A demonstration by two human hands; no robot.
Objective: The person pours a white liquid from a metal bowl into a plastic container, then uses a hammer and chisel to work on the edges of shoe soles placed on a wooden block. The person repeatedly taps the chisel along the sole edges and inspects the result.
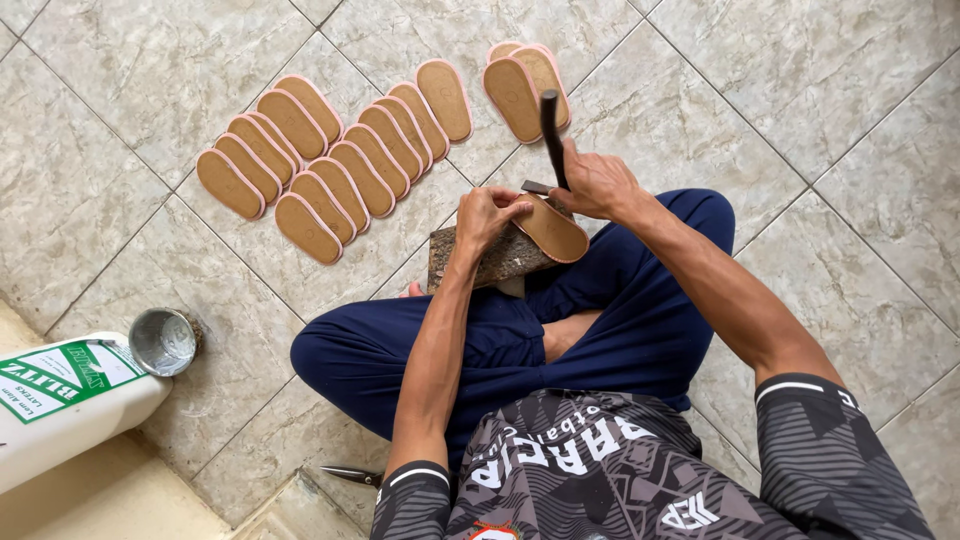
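I sit cross-legged on a tiled floor. My left hand point(487, 214) presses a tan shoe insole with a pink rim point(553, 229) onto a rough stone block point(497, 256) in front of my legs. My right hand point(592, 184) grips the dark handle of a hammer point(551, 130), whose metal head rests at the insole's far end between my two hands.
Several more pink-rimmed insoles point(330, 150) lie in overlapping rows on the floor ahead, with a small stack point(522, 85) to their right. A white plastic jug with a green label point(62, 392) and a small metal tin point(163, 341) sit at left. Scissors point(352, 475) lie near my left elbow.
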